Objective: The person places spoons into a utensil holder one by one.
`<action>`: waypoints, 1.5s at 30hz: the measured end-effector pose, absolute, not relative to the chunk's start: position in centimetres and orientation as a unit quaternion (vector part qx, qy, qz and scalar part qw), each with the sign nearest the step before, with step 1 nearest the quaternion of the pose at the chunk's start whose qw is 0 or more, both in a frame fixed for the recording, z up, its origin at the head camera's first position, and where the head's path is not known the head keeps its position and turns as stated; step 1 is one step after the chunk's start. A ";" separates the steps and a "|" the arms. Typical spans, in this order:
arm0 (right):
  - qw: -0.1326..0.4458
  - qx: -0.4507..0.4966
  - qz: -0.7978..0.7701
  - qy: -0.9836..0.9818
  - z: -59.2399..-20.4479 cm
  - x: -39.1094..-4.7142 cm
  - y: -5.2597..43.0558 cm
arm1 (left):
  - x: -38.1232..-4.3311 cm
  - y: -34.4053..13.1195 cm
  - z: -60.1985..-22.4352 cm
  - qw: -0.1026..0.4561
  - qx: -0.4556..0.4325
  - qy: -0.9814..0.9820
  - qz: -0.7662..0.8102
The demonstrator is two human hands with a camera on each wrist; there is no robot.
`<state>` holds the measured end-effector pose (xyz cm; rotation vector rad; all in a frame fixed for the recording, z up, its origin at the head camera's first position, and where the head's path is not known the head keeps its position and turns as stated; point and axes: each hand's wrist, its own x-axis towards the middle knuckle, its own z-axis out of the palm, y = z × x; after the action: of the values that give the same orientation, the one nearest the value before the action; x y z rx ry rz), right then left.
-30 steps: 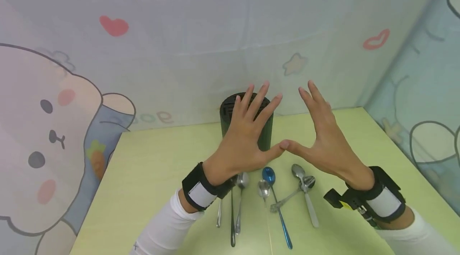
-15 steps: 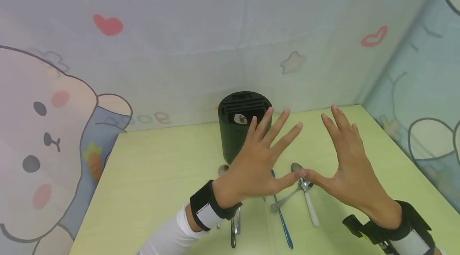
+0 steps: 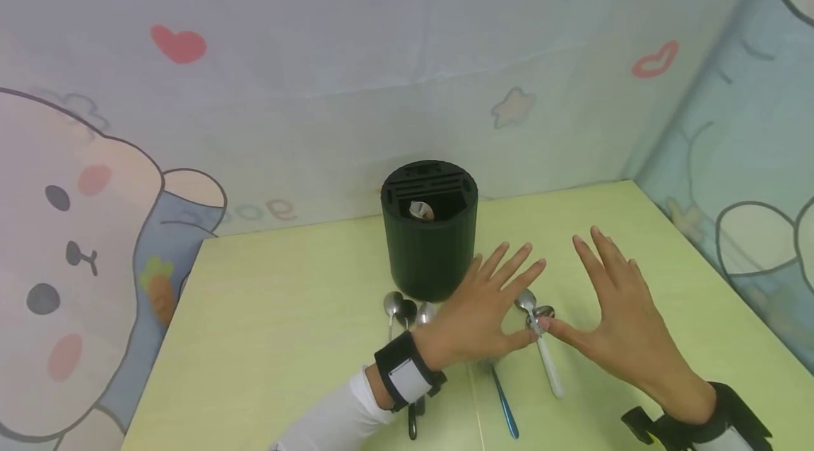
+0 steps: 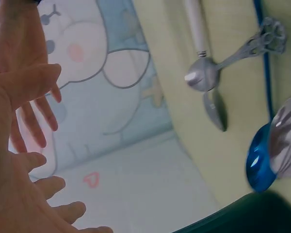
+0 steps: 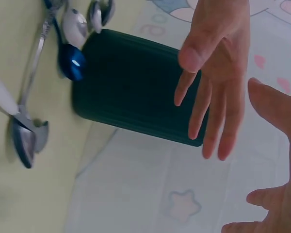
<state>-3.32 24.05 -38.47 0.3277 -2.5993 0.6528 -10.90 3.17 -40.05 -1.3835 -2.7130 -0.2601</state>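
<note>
Both hands hover over the table with fingers spread and nothing held. In the head view my left hand [image 3: 470, 320] is in front of a dark green utensil holder [image 3: 429, 260] and covers part of a blue spoon [image 3: 505, 405]. My right hand [image 3: 626, 327] is further right, its thumb tip close to the left thumb in this view. Under the thumbs, a white-handled spoon [image 3: 550, 370] lies across a spoon with an ornate handle [image 4: 242, 51]. The left wrist view also shows the blue spoon's bowl beside a silver spoon bowl [image 4: 287, 141].
A spoon bowl [image 3: 421, 211] shows inside the holder's wide opening; narrow slots lie behind it. Left of the hands are a silver spoon [image 3: 393, 304], a black spoon [image 3: 412, 426] and another silver spoon [image 3: 426, 313]. A printed cloth [image 3: 331, 119] hangs behind the table [image 3: 273, 324].
Both hands have moved down and to the right in the head view, fingers still spread. The holder, partly covered before, now shows its top and the spoon inside. The spoons have not moved.
</note>
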 end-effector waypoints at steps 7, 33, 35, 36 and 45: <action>0.169 0.104 0.216 -0.956 -40.7 -3.2 24.2 | -11.3 4.2 -42.3 0.001 -0.459 -0.887 -0.051; -0.050 0.017 0.220 -0.974 -45.2 -3.5 23.7 | -12.4 7.3 -45.9 -0.045 -0.466 -0.883 -0.030; -0.063 0.010 0.227 -0.972 -45.5 -3.6 23.6 | -12.5 7.5 -45.9 -0.047 -0.472 -0.880 -0.037; -0.070 0.006 0.232 -0.970 -45.6 -3.6 23.6 | -12.5 7.6 -45.9 -0.052 -0.472 -0.879 -0.042; -0.103 -0.020 0.259 -0.960 -46.9 -3.6 23.1 | -12.3 8.4 -46.3 -0.112 -0.461 -0.878 -0.065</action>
<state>-3.63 23.08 -46.90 -0.0669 -3.2317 0.8703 -12.25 8.39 -46.26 -1.5628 -2.9728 -0.2202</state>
